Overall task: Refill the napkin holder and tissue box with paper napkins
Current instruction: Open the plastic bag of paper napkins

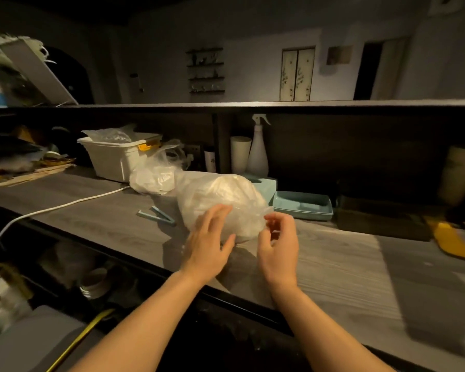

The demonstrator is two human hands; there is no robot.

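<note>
The left hand lies flat, fingers straight, against the plastic bag of napkins. Beside it, the right hand pinches the bag's crumpled end. Under both runs a grey wooden counter.

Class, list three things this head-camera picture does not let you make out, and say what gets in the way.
1. Contents of the clear plastic bag: the crinkled film blurs the white stack inside.
2. The pale blue tissue box: mostly hidden behind that bag.
3. Right hand's grip: its curled fingers meet the bag's edge, but a pinch cannot be confirmed. The left hand lies flat on the bag.
</note>
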